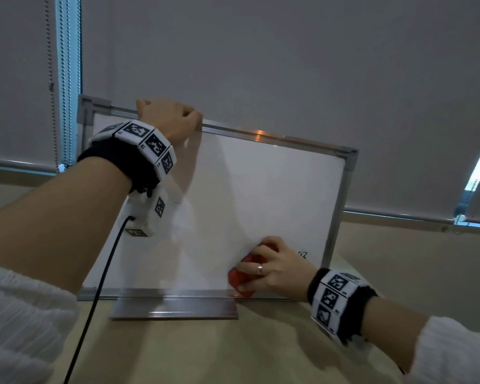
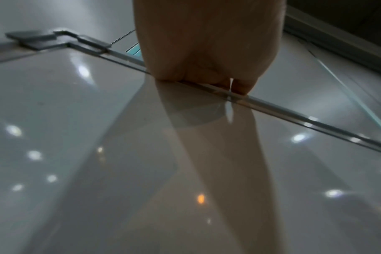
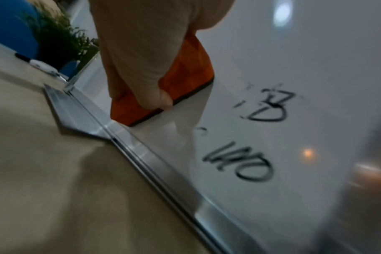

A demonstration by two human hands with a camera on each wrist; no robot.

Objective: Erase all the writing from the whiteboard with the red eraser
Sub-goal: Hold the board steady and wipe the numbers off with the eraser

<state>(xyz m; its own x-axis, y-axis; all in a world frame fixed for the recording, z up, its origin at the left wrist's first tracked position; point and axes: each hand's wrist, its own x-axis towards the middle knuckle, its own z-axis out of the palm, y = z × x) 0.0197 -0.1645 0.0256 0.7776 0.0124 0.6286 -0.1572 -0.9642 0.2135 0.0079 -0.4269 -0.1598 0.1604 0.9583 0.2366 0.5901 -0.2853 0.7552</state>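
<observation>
A metal-framed whiteboard stands upright on the table. My left hand grips its top edge near the left corner; in the left wrist view the fingers curl over the frame. My right hand holds the red eraser flat against the board's lower part, just above the bottom frame. Black writing shows to the right of that hand. In the right wrist view the eraser sits beyond two patches of black marks.
A metal tray juts from the board's bottom frame over the beige table. Window blinds fill the back, with a bead chain at left. A marker and a green plant lie past the board's end.
</observation>
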